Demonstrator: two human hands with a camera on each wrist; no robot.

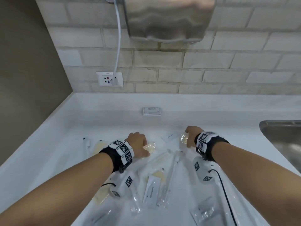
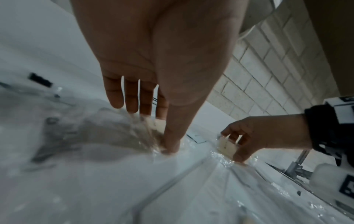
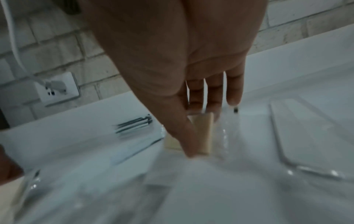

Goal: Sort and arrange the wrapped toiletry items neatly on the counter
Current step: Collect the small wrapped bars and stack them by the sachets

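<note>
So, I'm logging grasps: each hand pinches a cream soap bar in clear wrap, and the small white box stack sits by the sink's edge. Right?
Not quite. The small white box stack sits at the back of the counter near the wall, apart from the sink, as the head view shows. The left hand and right hand do each pinch a wrapped soap bar.

On the bench (image 1: pixel 48 154) the packets lie scattered before me. My left hand (image 1: pixel 138 144) is on one soap (image 1: pixel 149 148), my right hand (image 1: pixel 191 135) on another soap (image 1: pixel 184 139) to its right; a sachet (image 1: pixel 170 136) lies between them. A box (image 1: pixel 152 110) lies behind, near the wall. The sink (image 1: pixel 283 137) is at far right.
</note>
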